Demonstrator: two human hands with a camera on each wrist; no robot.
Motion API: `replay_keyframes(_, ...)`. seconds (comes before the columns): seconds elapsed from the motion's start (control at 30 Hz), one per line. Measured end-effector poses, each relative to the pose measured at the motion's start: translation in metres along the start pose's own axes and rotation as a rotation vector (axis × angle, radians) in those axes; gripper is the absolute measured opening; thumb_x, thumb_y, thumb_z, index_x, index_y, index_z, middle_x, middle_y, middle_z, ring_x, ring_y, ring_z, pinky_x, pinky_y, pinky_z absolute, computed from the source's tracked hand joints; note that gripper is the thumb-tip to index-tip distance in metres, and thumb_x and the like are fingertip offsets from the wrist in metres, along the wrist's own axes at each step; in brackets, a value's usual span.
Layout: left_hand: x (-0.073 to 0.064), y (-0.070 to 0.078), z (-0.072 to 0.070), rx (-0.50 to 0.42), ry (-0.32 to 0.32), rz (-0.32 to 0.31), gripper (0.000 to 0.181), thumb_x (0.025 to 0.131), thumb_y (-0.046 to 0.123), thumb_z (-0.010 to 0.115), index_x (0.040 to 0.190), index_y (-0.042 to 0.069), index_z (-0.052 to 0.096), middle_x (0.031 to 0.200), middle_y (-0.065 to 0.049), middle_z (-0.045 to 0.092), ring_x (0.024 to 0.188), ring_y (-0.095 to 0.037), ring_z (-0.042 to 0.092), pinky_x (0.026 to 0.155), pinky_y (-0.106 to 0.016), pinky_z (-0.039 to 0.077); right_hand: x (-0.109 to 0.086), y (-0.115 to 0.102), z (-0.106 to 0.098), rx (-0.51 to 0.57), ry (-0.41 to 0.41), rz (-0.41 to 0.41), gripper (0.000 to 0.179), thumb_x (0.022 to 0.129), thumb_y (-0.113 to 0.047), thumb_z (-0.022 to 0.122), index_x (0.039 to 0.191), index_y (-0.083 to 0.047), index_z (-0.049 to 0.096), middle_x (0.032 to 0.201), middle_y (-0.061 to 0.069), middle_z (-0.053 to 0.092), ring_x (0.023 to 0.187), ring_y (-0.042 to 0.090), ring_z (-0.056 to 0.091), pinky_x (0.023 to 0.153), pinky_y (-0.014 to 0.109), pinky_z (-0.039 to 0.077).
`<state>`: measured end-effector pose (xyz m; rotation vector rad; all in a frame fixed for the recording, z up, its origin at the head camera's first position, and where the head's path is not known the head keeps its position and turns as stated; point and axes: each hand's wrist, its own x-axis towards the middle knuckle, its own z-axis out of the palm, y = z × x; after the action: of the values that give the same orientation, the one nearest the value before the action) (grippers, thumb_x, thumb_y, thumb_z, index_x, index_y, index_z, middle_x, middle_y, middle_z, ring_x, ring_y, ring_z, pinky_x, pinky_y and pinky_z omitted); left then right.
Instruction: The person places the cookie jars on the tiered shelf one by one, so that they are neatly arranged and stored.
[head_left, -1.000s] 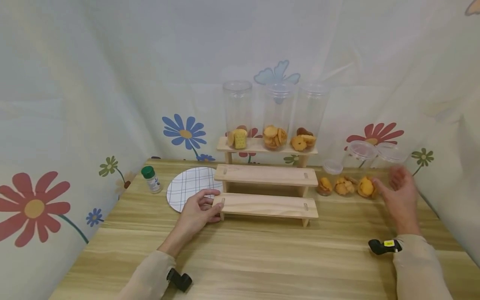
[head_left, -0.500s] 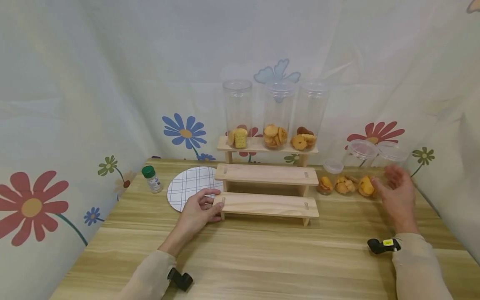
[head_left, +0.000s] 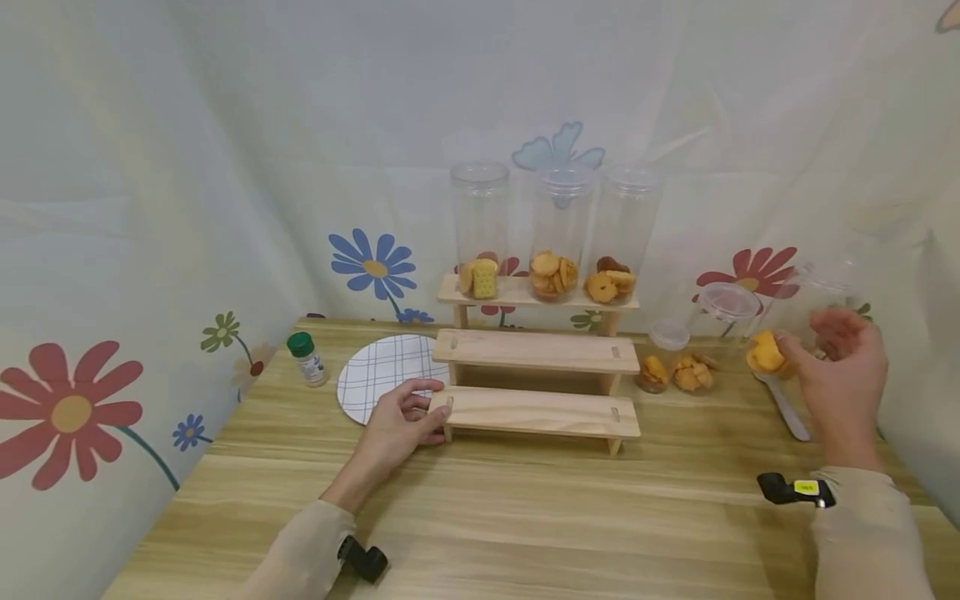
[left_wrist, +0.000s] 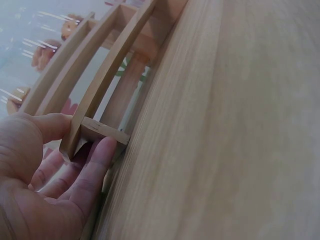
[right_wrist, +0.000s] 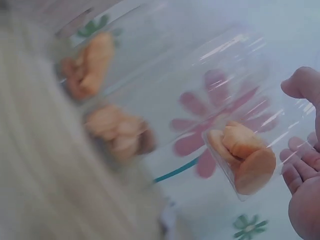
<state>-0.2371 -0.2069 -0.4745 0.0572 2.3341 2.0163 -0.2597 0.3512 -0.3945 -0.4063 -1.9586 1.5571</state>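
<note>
The left hand is positioned at the left end of the lowest tier of a three-tier wooden display rack. Its thumb and fingers pinch the end of the shelf board; in the left wrist view one fingertip rests against the end of the support below the board. The rack stands upright on the wood-grain table.

The right hand is at the right side of the rack, well apart from it, and grips a transparent lidded jar containing golden snack pieces. The thumb and fingers are curled around opposite sides of the jar wall. The jar is tilted, its lid leaning to the right, and its base shows against the floral curtain in the right wrist view. A light grey spoon-like utensil lies just below the jar in the head view; its far end is partly covered.

Two further lidded jars, one short and one taller, stand between the rack and the right hand. Three tall jars of biscuits occupy the top tier. Left of the rack are a round grid-patterned plate and a green-capped shaker bottle.
</note>
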Motion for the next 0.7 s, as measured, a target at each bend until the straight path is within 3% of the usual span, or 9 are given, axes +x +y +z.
replay_keyframes(0.2,-0.002,0.002,0.001,0.005,0.004,-0.007,0.044,0.103,0.007,0.082,0.144,0.007,0.066,0.117,-0.021,0.073,0.097,-0.024,0.078,0.08,-0.043,0.074,-0.011,-0.037,-0.011,-0.015,0.053,-0.095,0.061,0.098,-0.014,0.087,0.151,-0.021,0.057,0.131,-0.018,0.064,0.124,0.002,0.059,0.111,0.008,0.046)
replay_keyframes(0.43,-0.003,0.003,-0.001,0.017,0.001,-0.013,0.045,0.103,0.008,0.082,0.145,0.008,0.066,0.119,-0.021,0.074,0.099,-0.025,0.078,0.081,-0.043,0.074,-0.021,-0.063,-0.01,0.034,0.025,-0.147,0.066,0.095,-0.006,0.089,0.153,-0.016,0.059,0.135,-0.013,0.069,0.125,0.006,0.063,0.108,0.006,0.049)
replay_keyframes(0.7,-0.002,0.003,0.001,0.016,0.008,-0.013,0.044,0.103,0.007,0.081,0.145,0.008,0.066,0.119,-0.021,0.073,0.099,-0.024,0.079,0.08,-0.042,0.074,-0.037,-0.084,0.002,0.301,-0.114,-0.231,0.06,0.088,0.012,0.088,0.141,-0.007,0.067,0.126,0.0,0.076,0.114,0.012,0.067,0.097,0.01,0.055)
